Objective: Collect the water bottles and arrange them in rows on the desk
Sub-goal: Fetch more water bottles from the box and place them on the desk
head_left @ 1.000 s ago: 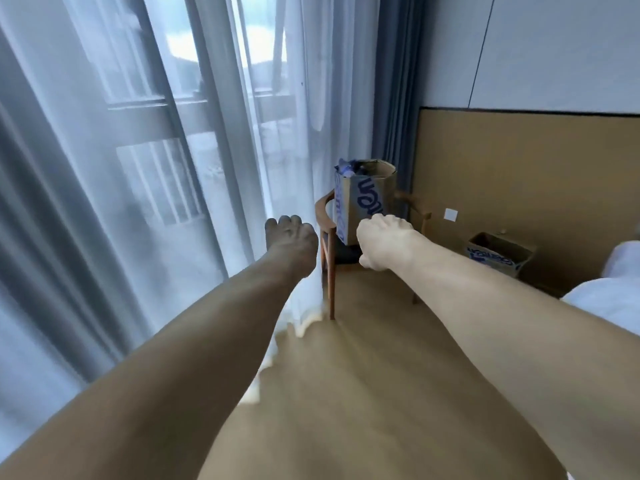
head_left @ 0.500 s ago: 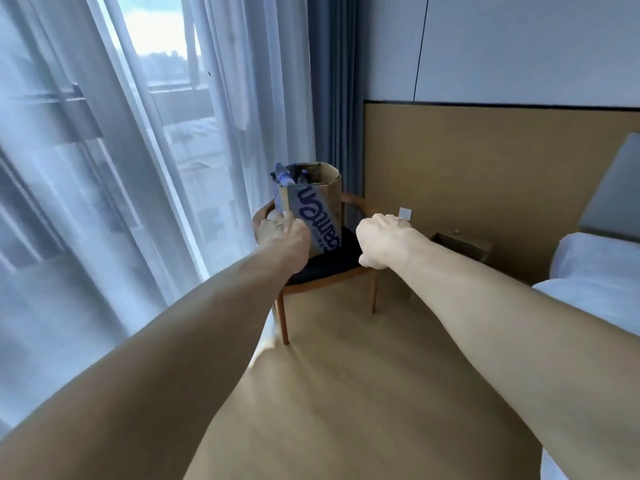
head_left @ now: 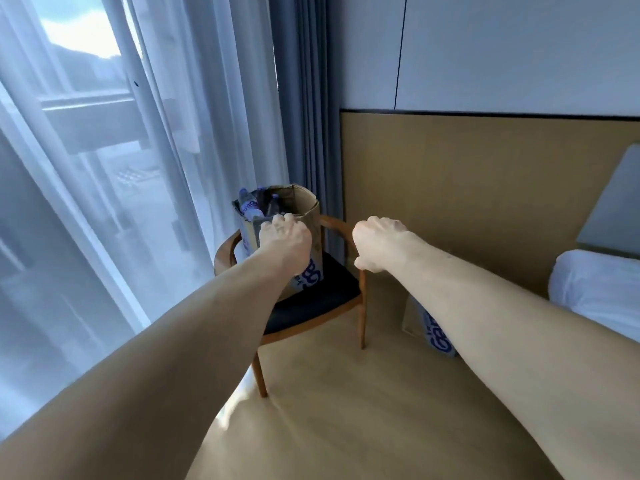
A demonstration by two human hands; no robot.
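Both fists are up. My left hand is curled tight with nothing in it that I can see, held in front of the cardboard box. My right hand is balled and empty just beside it. I see the water bottles standing inside that open box, which sits on the wooden chair by the curtain. A second box is on the floor near the bed.

Head camera looks forward and down toward corner chair

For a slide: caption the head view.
Curled left hand and right hand extended toward box of water bottles on chair.
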